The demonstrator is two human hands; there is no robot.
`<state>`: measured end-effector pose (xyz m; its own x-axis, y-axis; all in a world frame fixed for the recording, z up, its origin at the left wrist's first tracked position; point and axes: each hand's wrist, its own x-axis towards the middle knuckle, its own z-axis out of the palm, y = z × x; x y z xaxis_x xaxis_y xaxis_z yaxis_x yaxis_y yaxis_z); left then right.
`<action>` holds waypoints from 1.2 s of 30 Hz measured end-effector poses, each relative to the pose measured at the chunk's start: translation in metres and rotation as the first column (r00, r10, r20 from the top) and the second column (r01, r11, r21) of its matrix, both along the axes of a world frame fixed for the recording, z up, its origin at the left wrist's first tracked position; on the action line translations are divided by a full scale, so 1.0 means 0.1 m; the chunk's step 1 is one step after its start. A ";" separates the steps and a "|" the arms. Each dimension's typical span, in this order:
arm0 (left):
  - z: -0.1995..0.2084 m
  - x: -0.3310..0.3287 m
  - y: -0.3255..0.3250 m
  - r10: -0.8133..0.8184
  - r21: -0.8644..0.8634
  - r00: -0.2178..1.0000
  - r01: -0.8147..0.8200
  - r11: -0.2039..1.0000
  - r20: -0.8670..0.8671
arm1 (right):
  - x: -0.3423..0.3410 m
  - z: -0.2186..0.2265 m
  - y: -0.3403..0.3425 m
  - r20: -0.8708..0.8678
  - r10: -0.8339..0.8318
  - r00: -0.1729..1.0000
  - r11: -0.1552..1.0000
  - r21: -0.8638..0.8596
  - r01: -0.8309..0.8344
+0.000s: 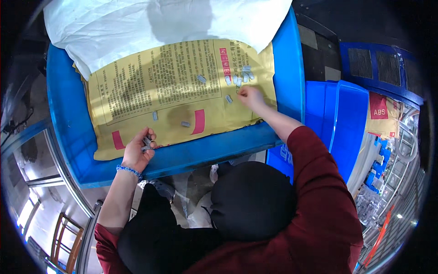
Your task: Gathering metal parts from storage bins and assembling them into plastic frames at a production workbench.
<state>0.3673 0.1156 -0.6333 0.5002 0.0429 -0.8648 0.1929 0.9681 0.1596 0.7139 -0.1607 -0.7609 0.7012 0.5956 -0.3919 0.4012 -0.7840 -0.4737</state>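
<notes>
My left hand (137, 153), with a blue beaded bracelet at the wrist, is curled around a few small greyish plastic pieces (146, 142) at the near left edge of a yellow printed sack. My right hand (252, 98) is over the sack's right side with its fingertips pinched; what they hold, if anything, I cannot make out. Just beyond those fingertips lies a cluster of similar pieces (246, 75). A single piece (229, 99) rests left of the right hand. Others lie apart: one piece (201, 79) farther back, another (155, 115) near the left hand, and one (185, 123) at the near middle.
The yellow sack (132, 91) lies flat in a shallow blue tray (64, 114). White sheeting (114, 27) covers its far part. At the right stand a blue bin (349, 123) and a stacked sack (381, 112). A wooden chair (64, 237) shows at the lower left.
</notes>
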 end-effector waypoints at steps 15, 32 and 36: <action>0.01 0.05 0.00 -0.032 0.002 0.999 0.032 0.999 0.007 | -0.43 0.13 0.22 -0.012 0.145 0.989 0.988 -0.058 -0.145; -0.01 0.03 0.00 -0.043 0.019 0.999 0.043 0.999 0.005 | 0.06 0.02 0.34 0.296 -0.047 0.954 0.999 0.009 0.046; -0.02 0.03 -0.01 -0.043 0.034 0.999 0.043 0.998 0.010 | 0.04 0.08 0.30 0.332 0.108 0.937 0.990 -0.123 -0.070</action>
<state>0.3704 0.1147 -0.6350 0.5110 0.0502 -0.8581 0.2327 0.9529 0.1943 0.7177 -0.1308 -0.7530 0.7496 0.6287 -0.2071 0.5927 -0.7768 -0.2129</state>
